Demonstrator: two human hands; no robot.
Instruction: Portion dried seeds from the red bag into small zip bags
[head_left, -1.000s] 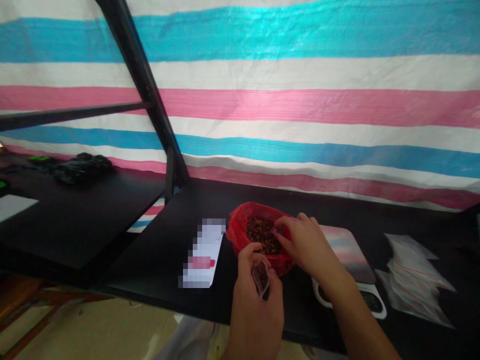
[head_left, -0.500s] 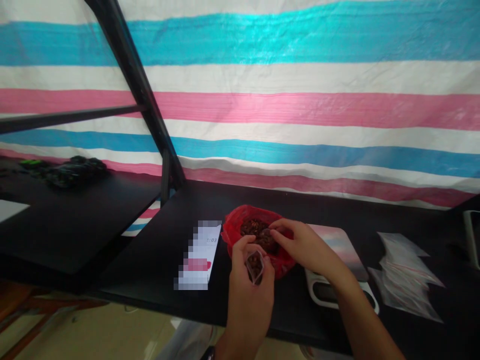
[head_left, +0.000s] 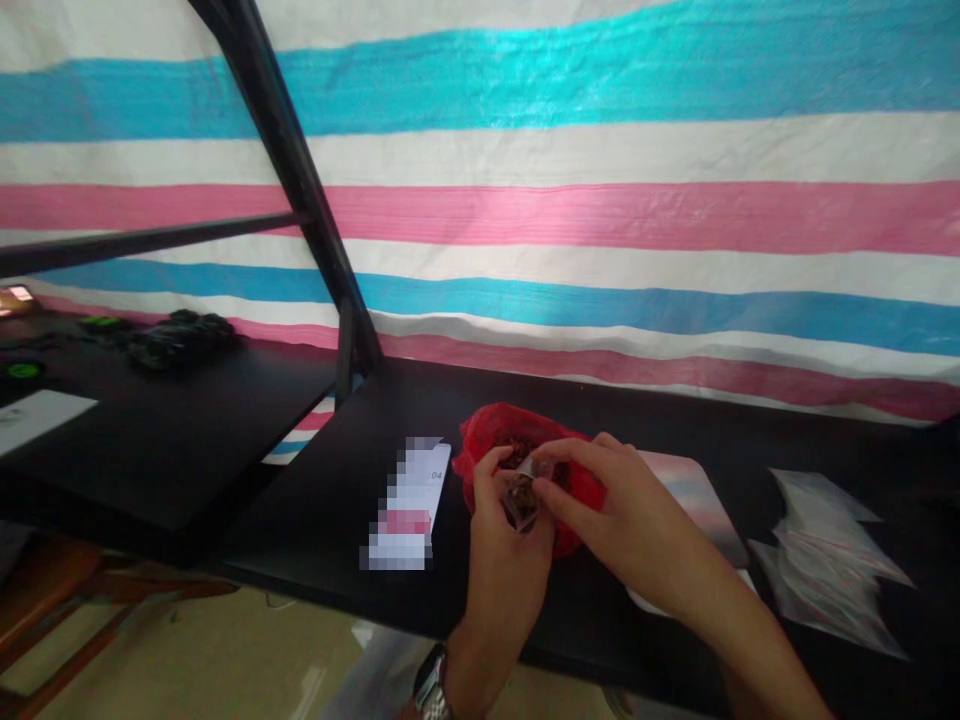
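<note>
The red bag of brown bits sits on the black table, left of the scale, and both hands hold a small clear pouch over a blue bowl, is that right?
Not quite. There is no blue bowl: in the head view the left hand and right hand hold the small clear pouch over the red bag itself. The bag does sit on the black table, left of the scale.

I see my left hand (head_left: pixel 504 545) and right hand (head_left: pixel 626 520) pinching a small clear plastic pouch (head_left: pixel 523 492) over the crinkled red plastic bag (head_left: pixel 480 450).
</note>
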